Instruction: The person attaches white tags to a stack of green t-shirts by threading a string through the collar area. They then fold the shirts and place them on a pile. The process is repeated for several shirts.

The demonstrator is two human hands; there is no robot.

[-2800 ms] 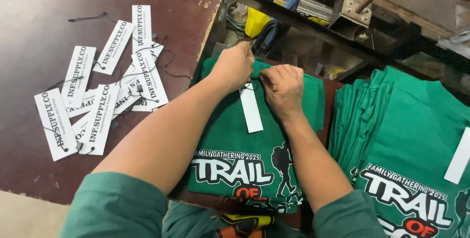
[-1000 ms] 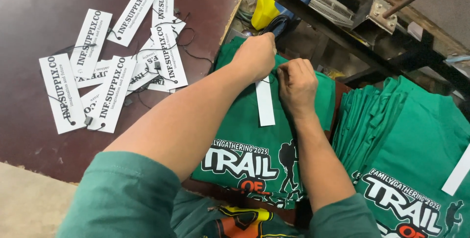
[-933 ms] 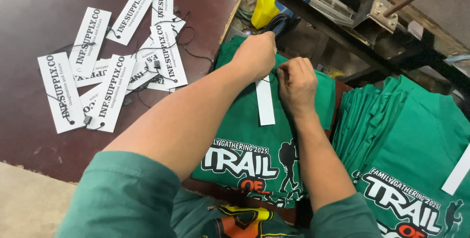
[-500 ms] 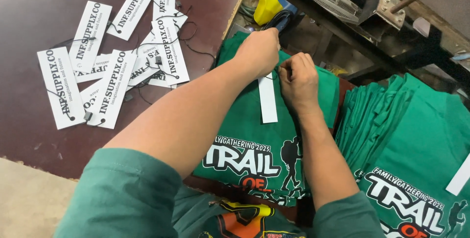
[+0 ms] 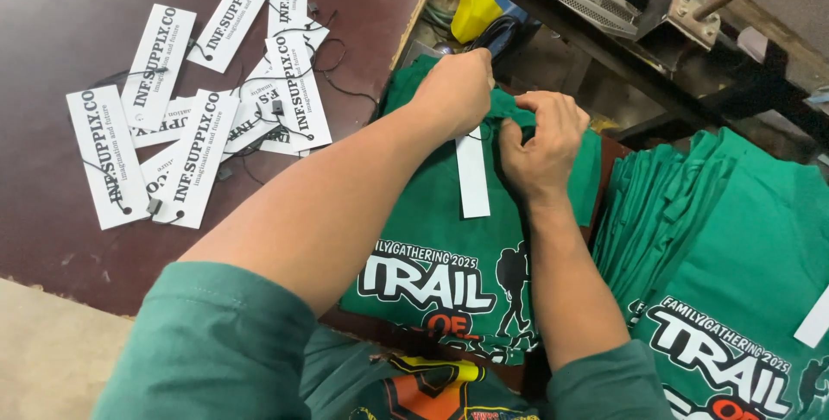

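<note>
The left hand (image 5: pixel 456 90) is pressing down on the neck end of a folded green shirt (image 5: pixel 449 239), its grip clenched on the fabric. The right hand (image 5: pixel 542 145) is working just beside it, its grip pinching the same neck area with curled fingers. A white hang tag (image 5: pixel 472 174) is lying on the shirt directly below and between both grips, its top end at the fingers. The shirt is resting on the edge of the dark worktop (image 5: pixel 78 6). Loose white tags (image 5: pixel 199 109) with black strings are lying well to the left of the left grip. A stack of green shirts (image 5: pixel 734 239) is sitting right of the right grip.
</note>
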